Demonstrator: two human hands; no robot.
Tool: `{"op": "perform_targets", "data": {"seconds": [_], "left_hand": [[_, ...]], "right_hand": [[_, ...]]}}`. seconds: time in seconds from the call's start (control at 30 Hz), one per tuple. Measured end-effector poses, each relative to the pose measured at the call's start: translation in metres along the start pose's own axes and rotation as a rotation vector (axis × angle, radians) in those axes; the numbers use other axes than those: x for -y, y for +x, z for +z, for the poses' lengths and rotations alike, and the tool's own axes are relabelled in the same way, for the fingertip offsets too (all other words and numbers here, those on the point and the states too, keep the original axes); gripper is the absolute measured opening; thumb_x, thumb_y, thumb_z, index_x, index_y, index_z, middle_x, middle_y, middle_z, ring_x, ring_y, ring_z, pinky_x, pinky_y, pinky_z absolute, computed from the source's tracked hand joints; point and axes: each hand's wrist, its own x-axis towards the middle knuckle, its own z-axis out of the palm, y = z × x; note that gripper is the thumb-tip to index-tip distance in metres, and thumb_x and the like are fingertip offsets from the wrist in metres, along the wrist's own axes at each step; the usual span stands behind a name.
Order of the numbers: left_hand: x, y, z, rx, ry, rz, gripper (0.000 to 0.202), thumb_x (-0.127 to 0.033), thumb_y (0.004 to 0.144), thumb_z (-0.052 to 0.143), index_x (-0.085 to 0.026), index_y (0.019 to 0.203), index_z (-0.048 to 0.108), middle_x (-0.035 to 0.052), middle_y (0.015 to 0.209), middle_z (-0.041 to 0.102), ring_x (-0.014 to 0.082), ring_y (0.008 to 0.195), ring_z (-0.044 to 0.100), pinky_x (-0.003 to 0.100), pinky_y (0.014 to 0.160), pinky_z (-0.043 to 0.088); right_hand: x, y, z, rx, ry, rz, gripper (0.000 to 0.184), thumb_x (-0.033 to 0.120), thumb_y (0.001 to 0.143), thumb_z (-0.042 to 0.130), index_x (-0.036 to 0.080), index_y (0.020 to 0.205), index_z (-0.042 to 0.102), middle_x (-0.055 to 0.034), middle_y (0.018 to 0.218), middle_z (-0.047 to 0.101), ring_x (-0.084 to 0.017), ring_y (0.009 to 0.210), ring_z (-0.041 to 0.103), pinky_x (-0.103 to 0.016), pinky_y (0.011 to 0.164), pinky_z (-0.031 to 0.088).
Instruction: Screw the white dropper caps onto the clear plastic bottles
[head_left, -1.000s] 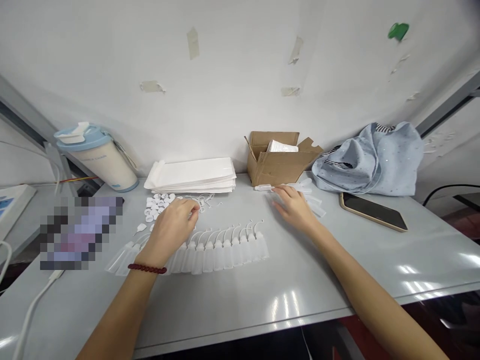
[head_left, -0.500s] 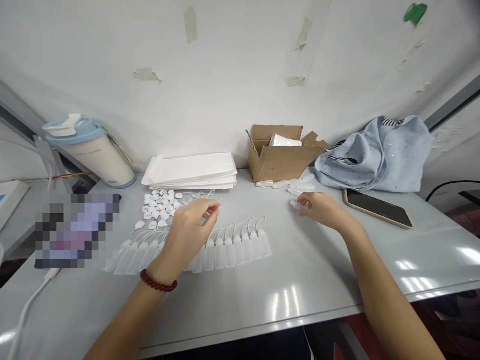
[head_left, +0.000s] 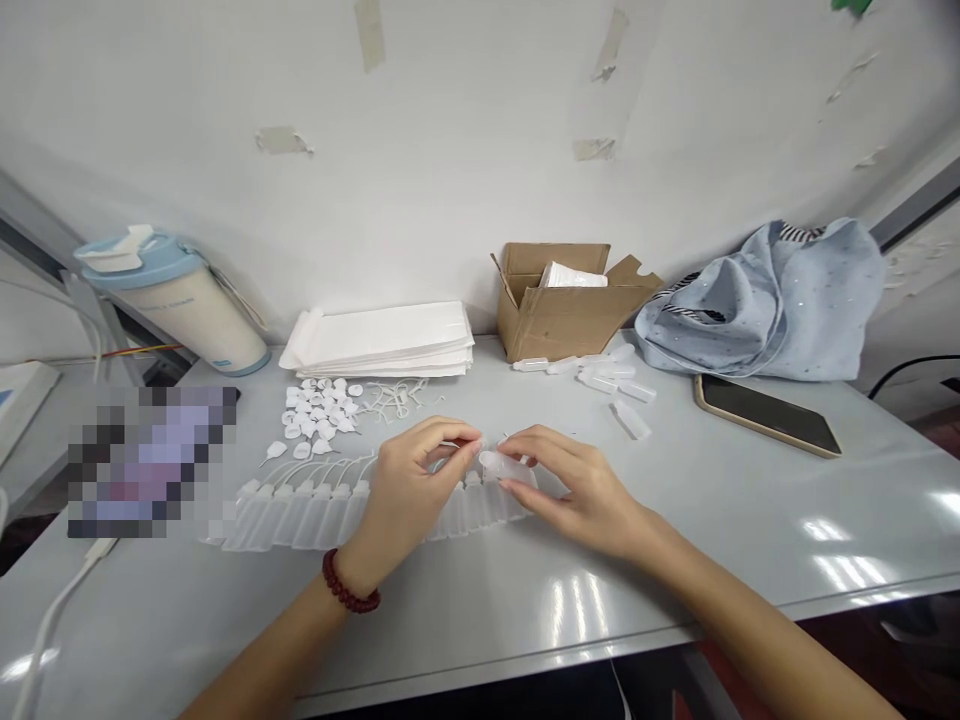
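Right hand (head_left: 581, 490) pinched a plastic dropper bottle (head_left: 504, 466) above a row of matching bottles (head_left: 300, 520). Left hand (head_left: 412, 490) curled its fingers beside it, hold unclear.

The person's left arm (head_left: 281, 645) and right arm (head_left: 739, 610) were bare, and they looked thin and smooth. The left hand (head_left: 409, 500) and the right hand (head_left: 581, 490) were small and neat, with long, thin fingers (head_left: 540, 438). The nails (head_left: 477, 444) were short and plain. Around the left wrist (head_left: 367, 570) was a bracelet (head_left: 346, 582) made of little dark red beads. The beads were round and sat close together in one loop, like berries on a string. That bracelet was the only thing the person could be seen to have on.
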Motion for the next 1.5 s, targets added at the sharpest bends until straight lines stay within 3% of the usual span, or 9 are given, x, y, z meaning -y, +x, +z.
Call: {"op": "perform_targets", "data": {"seconds": [0.2, 0.43, 0.57, 0.87, 1.03, 1.23, 1.5], "left_hand": [[-0.005, -0.002, 0.004, -0.024, -0.091, -0.035, 0.006, -0.019, 0.081, 0.064, -0.018, 0.08, 0.07, 0.0033, 0.083, 0.069, 0.0151, 0.075, 0.066, 0.025, 0.066, 0.06], [-0.008, -0.007, 0.003, 0.007, -0.006, 0.118, 0.011, -0.016, 0.085, 0.059, -0.019, 0.089, 0.069, 0.0038, 0.094, 0.069, 0.016, 0.089, 0.065, 0.026, 0.074, 0.058], [-0.008, -0.008, 0.003, 0.026, 0.112, 0.25, 0.015, -0.01, 0.086, 0.057, -0.019, 0.093, 0.068, 0.0039, 0.096, 0.07, 0.0158, 0.091, 0.065, 0.028, 0.081, 0.056], [0.005, -0.012, 0.01, 0.078, 0.353, 0.716, 0.038, 0.002, 0.084, 0.051, -0.013, 0.119, 0.054, 0.0139, 0.12, 0.06, 0.0236, 0.113, 0.057, 0.041, 0.092, 0.054], [0.005, -0.015, 0.012, 0.122, 0.509, 0.76, 0.038, 0.0, 0.084, 0.05, -0.009, 0.121, 0.052, 0.0188, 0.13, 0.055, 0.0275, 0.123, 0.05, 0.044, 0.098, 0.052], [0.001, -0.015, 0.012, 0.14, 0.592, 0.861, 0.04, 0.002, 0.081, 0.052, -0.002, 0.121, 0.052, 0.0219, 0.127, 0.057, 0.0295, 0.128, 0.045, 0.044, 0.103, 0.05], [0.001, -0.017, 0.013, 0.137, 0.521, 0.81, 0.039, 0.003, 0.08, 0.052, -0.005, 0.119, 0.053, 0.0203, 0.124, 0.057, 0.0289, 0.126, 0.046, 0.045, 0.101, 0.05]], "right_hand": [[-0.007, -0.001, -0.001, 0.003, -0.032, 0.016, 0.023, 0.02, 0.089, 0.055, 0.02, 0.113, 0.056, -0.0085, 0.097, 0.066, -0.018, 0.081, 0.062, -0.032, 0.068, 0.054], [-0.008, -0.002, 0.0, -0.004, -0.06, 0.018, 0.022, 0.02, 0.089, 0.057, 0.018, 0.11, 0.056, -0.0088, 0.097, 0.066, -0.018, 0.079, 0.063, -0.03, 0.064, 0.053], [-0.009, -0.001, 0.0, -0.041, -0.074, 0.007, 0.021, 0.021, 0.089, 0.058, 0.017, 0.109, 0.056, -0.0085, 0.094, 0.066, -0.017, 0.078, 0.062, -0.03, 0.065, 0.053], [-0.01, -0.002, 0.0, -0.114, -0.112, 0.051, 0.023, 0.028, 0.09, 0.057, 0.02, 0.112, 0.058, -0.0051, 0.081, 0.067, -0.016, 0.07, 0.063, -0.029, 0.063, 0.055], [-0.013, -0.004, 0.0, -0.153, -0.113, 0.057, 0.036, 0.027, 0.092, 0.053, 0.024, 0.128, 0.05, -0.0046, 0.086, 0.068, -0.015, 0.071, 0.065, -0.029, 0.062, 0.057], [-0.013, -0.003, 0.001, -0.144, -0.077, 0.062, 0.035, 0.021, 0.091, 0.052, 0.024, 0.126, 0.051, -0.0052, 0.093, 0.069, -0.015, 0.075, 0.065, -0.029, 0.064, 0.057], [-0.013, -0.003, 0.003, -0.133, -0.039, 0.068, 0.037, 0.018, 0.091, 0.051, 0.025, 0.127, 0.051, -0.0048, 0.091, 0.068, -0.015, 0.074, 0.063, -0.03, 0.063, 0.057]]}}
